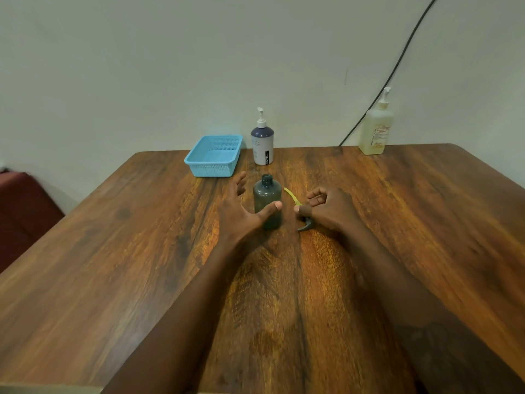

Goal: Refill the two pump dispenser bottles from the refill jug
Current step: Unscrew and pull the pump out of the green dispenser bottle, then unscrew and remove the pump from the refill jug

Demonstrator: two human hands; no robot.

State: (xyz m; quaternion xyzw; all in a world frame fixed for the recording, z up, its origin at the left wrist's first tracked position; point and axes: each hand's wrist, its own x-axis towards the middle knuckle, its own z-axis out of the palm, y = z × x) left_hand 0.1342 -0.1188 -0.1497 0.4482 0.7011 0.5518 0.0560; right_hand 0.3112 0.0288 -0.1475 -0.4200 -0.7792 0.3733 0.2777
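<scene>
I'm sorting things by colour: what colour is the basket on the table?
The basket is light blue, clearest in the head view.

White pump bottle (262, 149) reads "IOYO" (letters run vertically).

Two bare forearms (199, 294), bare left hand (241, 207) and bare right hand (331, 209) — skin uncovered wrist to lower frame edge. Left thumb nail (278, 206) short, rounded — lower arms motion-blurred.

pale wall (142, 66), wooden table (113, 265), black cable (397, 64)
</scene>
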